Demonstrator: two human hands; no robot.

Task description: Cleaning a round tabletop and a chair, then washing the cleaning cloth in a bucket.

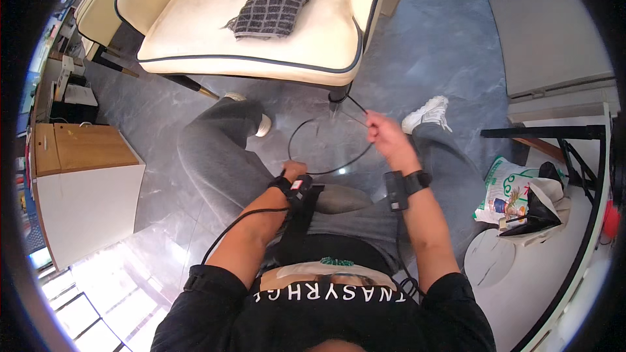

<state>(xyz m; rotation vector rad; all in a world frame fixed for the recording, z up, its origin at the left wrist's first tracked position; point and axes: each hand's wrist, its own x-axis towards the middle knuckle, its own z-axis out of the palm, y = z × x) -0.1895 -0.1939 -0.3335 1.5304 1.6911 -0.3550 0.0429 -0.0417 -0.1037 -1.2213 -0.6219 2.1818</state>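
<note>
A thin black cord (289,143) is tied or looped around the dark front leg (337,94) of a cream upholstered chair (195,34). From that leg, a taut stretch runs to my right hand (387,137), whose fingers pinch it. Below, the cord hangs in a wide round loop between my two hands. My left hand (295,170) is closed on the loop's lower left side, near my lap; its fingers are partly hidden. On the chair seat lies a folded dark checked cloth (279,7) with frayed edges.
My legs (220,156) spread either side of the chair leg on grey marbled floor (430,39). A wood-topped white cabinet (93,205) stands left. At right are a black metal frame (543,132), a printed bag (503,190) and a round white lid-like disc (489,258).
</note>
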